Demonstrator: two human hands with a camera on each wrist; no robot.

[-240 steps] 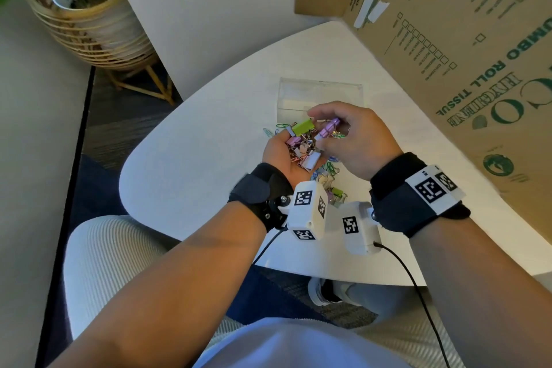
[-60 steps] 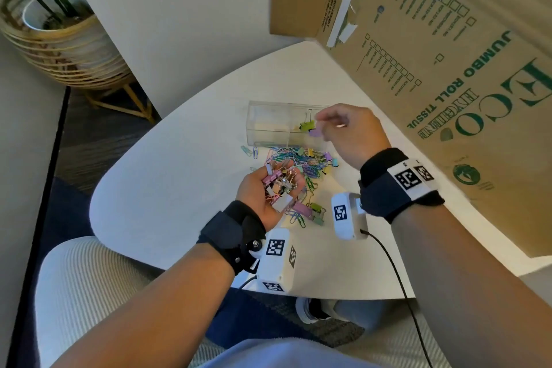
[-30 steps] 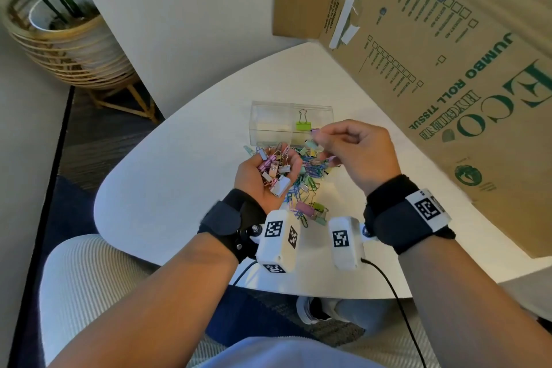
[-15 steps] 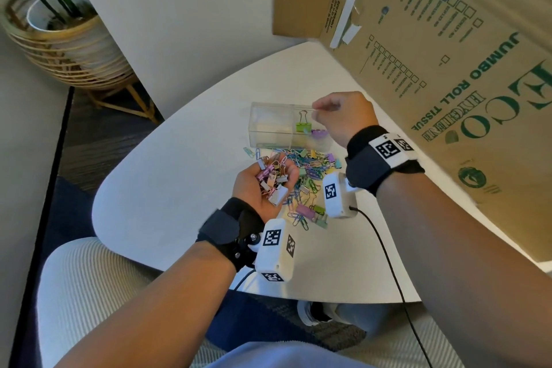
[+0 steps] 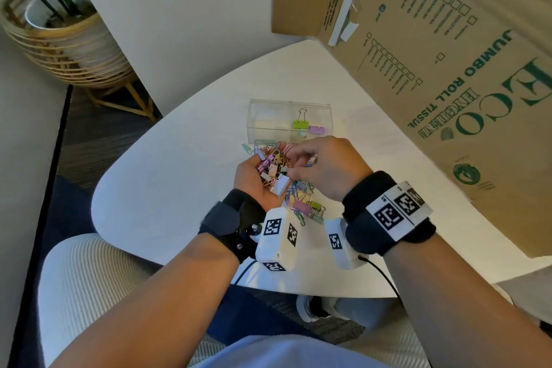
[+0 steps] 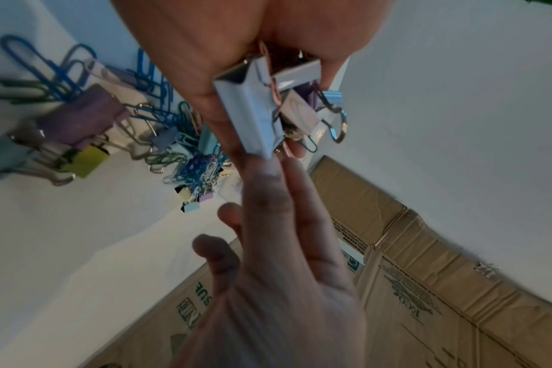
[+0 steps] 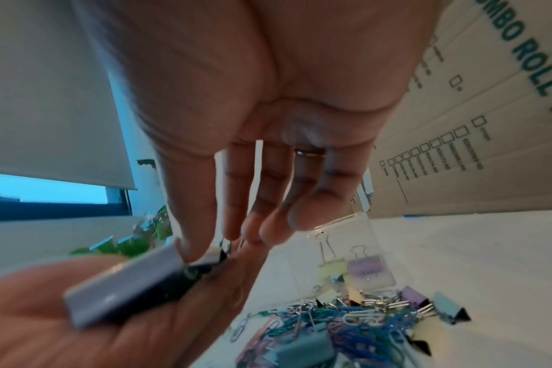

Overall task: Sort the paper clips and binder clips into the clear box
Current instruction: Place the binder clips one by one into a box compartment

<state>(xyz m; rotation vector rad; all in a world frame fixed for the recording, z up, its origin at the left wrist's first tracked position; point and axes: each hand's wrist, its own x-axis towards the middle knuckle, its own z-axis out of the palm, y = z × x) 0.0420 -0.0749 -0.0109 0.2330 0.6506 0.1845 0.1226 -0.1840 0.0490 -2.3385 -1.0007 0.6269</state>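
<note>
My left hand [image 5: 254, 172] is palm up over the white table [image 5: 167, 182], cupped round a handful of pastel binder clips [image 5: 273, 169]; a pale grey binder clip [image 6: 252, 107] lies nearest the wrist. My right hand [image 5: 294, 155] reaches into that palm, thumb and forefinger closing on a small binder clip [image 7: 213, 257]. Just beyond stands the clear box [image 5: 268, 116], holding a green binder clip [image 5: 300, 124] and a purple binder clip [image 5: 316, 129]. A loose heap of coloured paper clips and binder clips [image 5: 304, 202] lies on the table under my hands.
A big cardboard carton [image 5: 448, 69] printed "JUMBO ROLL TISSUE" leans over the table's right side, close to the clear box. A white wall panel [image 5: 179, 24] stands behind the table. A potted plant in a wicker stand [image 5: 59, 39] is on the floor, far left.
Half a second ago my right hand was at the clear box; it has come back to my left palm. The purple binder clip now lies in the box beside the green one.
</note>
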